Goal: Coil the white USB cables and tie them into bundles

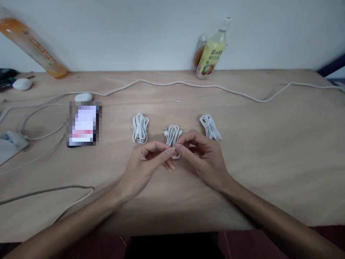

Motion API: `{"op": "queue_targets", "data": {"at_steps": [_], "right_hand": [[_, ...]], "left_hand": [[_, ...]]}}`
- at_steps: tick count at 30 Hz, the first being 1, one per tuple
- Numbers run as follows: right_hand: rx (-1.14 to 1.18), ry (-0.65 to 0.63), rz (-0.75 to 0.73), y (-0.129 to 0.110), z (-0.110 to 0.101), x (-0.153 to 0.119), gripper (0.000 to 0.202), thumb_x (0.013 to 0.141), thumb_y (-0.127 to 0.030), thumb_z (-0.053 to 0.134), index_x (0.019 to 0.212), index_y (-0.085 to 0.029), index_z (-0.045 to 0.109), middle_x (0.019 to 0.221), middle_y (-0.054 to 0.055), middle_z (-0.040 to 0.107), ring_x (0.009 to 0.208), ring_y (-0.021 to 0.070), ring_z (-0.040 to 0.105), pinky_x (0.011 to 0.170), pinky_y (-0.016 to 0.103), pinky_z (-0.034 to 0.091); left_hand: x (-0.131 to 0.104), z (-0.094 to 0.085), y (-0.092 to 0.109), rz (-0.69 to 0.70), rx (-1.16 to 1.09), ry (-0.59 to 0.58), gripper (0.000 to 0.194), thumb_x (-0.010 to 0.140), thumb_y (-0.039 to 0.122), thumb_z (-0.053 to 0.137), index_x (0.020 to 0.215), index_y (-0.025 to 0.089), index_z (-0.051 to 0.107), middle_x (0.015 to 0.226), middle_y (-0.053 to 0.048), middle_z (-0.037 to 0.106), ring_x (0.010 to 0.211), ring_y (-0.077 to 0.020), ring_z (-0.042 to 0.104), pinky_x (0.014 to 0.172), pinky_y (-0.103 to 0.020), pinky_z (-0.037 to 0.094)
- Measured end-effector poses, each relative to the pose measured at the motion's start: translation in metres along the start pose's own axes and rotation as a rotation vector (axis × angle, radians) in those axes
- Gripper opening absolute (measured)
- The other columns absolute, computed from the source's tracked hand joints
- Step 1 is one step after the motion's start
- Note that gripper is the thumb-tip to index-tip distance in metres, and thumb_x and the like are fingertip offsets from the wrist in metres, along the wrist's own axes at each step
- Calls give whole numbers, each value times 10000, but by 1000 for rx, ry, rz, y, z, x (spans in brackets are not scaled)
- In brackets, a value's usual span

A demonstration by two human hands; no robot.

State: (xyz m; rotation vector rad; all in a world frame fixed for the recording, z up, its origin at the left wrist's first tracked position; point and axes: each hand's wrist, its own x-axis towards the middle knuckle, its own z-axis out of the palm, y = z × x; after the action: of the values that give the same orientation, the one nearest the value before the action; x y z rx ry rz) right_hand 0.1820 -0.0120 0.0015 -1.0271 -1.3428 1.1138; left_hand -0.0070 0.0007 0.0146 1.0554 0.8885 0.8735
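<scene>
A coiled white USB cable (173, 133) lies in front of me, its USB plug (166, 132) sticking out at the left. My left hand (148, 162) pinches the near end of this coil between thumb and forefinger. From the other side, my right hand (202, 154) pinches at the same spot, its fingertips almost meeting the left ones. A thin white loop shows below the thumbs; whether it is a tie or part of the cable, I cannot tell. Two more white cable bundles (140, 128) flank it, the second cable bundle (210, 127) beyond my right hand.
A phone (83, 126) with a blurred screen lies left, below a white oval case (83, 97). A long white cord (161, 84) crosses the wooden table (269, 151). An orange drink bottle (35, 48) and a yellow-labelled bottle (212, 54) stand by the wall.
</scene>
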Motion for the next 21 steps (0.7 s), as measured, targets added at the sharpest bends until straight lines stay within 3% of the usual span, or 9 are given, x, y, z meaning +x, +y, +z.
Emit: {"op": "queue_targets", "data": {"at_steps": [5,13,17,21], "right_hand": [[-34,42,-12,0,4,-3,110,966,-272,772,864,-241,747,797,-20,714,691,129,633,583,263,471],[96,42,93,2,7,-2,142,954,-335,793,860,-236,756,779,-17,729,676,130,653,607,258,547],[184,32,175,2,4,0,232,952,-467,800,960,-237,779,790,-12,708,621,115,587,488,226,459],[226,15,240,4,2,1,291,936,-519,814,941,-232,763,728,-20,660,574,111,530,421,211,369]], "left_hand": [[-1,0,1,-12,4,-22,95,917,244,876,860,177,839,661,20,764,606,-107,704,650,-196,609],[-2,1,1,-10,54,10,124,953,258,832,863,173,836,623,17,758,584,-114,702,642,-209,609],[-2,0,-1,9,40,53,109,944,263,837,880,176,845,661,10,781,599,-121,724,647,-214,620],[0,-1,-2,19,38,98,132,950,282,832,871,177,842,698,-12,804,615,-136,739,665,-238,636]]}}
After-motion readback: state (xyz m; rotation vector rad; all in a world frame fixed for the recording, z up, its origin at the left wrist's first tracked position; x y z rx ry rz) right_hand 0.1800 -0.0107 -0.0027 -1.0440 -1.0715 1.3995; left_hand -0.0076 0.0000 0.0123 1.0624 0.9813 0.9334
